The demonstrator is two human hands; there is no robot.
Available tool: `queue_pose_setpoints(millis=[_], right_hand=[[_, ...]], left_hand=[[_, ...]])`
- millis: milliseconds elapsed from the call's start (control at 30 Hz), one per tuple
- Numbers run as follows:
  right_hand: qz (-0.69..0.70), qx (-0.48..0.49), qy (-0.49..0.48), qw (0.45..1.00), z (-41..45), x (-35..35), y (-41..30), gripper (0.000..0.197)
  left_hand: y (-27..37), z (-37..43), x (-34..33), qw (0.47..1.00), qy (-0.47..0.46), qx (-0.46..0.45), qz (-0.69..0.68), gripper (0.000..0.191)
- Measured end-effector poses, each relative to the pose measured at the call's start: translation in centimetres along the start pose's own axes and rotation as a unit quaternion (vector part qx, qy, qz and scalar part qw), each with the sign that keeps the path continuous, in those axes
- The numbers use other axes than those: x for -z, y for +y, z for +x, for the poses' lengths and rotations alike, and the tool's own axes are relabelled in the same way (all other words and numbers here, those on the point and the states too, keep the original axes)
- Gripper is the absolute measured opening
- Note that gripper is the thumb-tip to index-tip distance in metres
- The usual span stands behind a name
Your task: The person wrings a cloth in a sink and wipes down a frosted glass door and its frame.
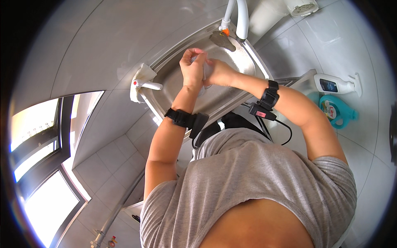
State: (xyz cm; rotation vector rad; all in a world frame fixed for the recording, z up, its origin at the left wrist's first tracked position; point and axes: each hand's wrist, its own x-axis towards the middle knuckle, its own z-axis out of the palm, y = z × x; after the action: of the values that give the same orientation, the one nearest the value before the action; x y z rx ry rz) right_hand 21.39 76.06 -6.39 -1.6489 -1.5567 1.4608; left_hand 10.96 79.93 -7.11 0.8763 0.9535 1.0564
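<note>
Both hands are together over a stainless steel sink point(173, 77), around a pale, whitish thing point(207, 70) that looks like wet cloth. My left hand point(193, 69) has its fingers curled around the upper part. From the right, my right hand point(220, 73) closes on the same piece, its fingers partly hidden. A little of the pale material hangs below the hands. Near the far end of the basin lies a dark grey, crumpled cloth item point(222, 41), apart from both hands. Beside it is a small orange piece point(225, 32).
A white tap lever point(150, 84) juts over the sink's left rim, near a white cloth point(145, 73). White hoses point(242, 20) come down at the far corner. To the right stand a white spray bottle point(336, 84) and a teal Liby detergent bottle point(334, 112). A window point(46, 173) is at left.
</note>
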Motion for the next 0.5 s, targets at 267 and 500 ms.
queue_pose_setpoints(millis=[267,500], right_hand=[[-0.166,-0.005,0.091,0.982,0.8,-1.4,1.6,0.066],[-0.219,-0.039,0.067,0.973,1.2,-1.6,2.7,0.066]], left_hand=[[-3.9,1.7,1.4,0.991,0.078,0.087,-0.058,0.007],[-4.4,1.8,1.2,0.984,0.108,0.112,-0.091,0.008]])
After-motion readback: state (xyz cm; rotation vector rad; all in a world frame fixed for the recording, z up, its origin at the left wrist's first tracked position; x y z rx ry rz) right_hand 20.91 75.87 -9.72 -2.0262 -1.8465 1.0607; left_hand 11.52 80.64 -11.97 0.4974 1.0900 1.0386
